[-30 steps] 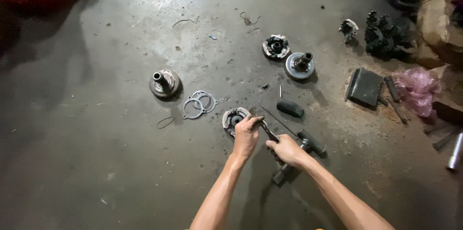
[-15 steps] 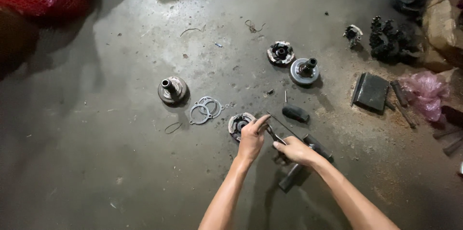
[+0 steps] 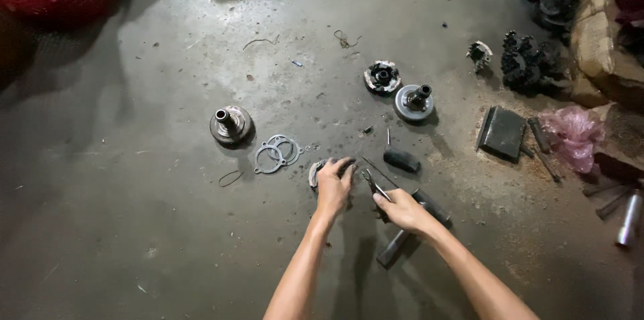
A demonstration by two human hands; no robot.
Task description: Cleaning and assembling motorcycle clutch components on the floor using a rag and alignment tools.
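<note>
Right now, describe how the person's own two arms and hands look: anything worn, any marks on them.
Both forearms are bare up to the bottom edge of the picture: no sleeves, gloves, watch or bands show. The left hand has dark, greasy smudges on its fingers and knuckles. The right hand looks a little grimy at the fingertips too. Whether any ring is worn is too small to tell.

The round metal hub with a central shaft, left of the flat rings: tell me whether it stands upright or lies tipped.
Upright. The round metal hub sits flat on the concrete floor, its shaft pointing up.
</note>
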